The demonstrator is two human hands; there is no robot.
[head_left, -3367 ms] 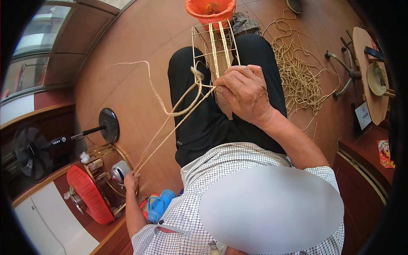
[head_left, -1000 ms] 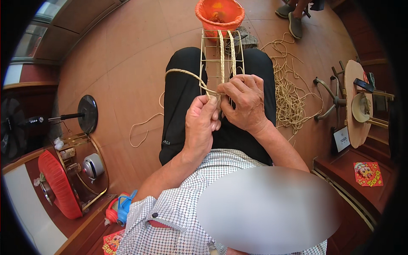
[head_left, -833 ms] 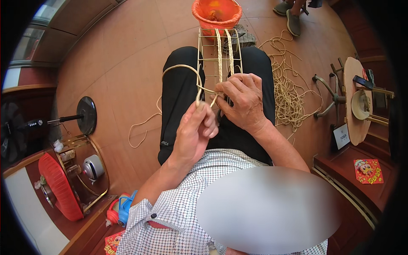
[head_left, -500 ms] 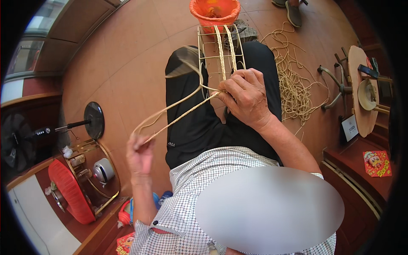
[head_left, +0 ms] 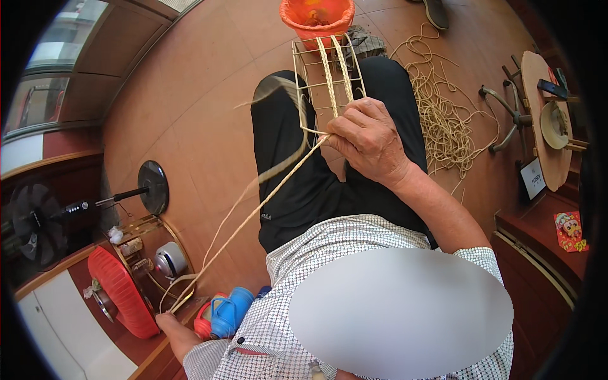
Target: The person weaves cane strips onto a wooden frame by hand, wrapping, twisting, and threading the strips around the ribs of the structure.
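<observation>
A light metal wire frame [head_left: 310, 82], with two braided tan strands [head_left: 325, 73] running along it, lies between my black-trousered knees. My right hand [head_left: 361, 133] is closed on tan rope at the frame's near end. From there the rope [head_left: 253, 212] stretches down to the lower left, where my left hand [head_left: 171, 323] is closed on it, far out beside a red-covered round object [head_left: 120, 288]. A looser strand blurred by motion crosses my left knee.
An orange lined bucket [head_left: 316, 16] stands beyond the frame. Tangled rope [head_left: 446, 133] covers floor to the right, near another person's shoe [head_left: 435, 12], a chair base [head_left: 506, 120] and round board [head_left: 535, 76]. A standing fan [head_left: 44, 225] and blue jug [head_left: 228, 313] are at left.
My left hand has swung from the frame out to the lower left, drawing the rope long. My right hand stays at the frame's near end.
</observation>
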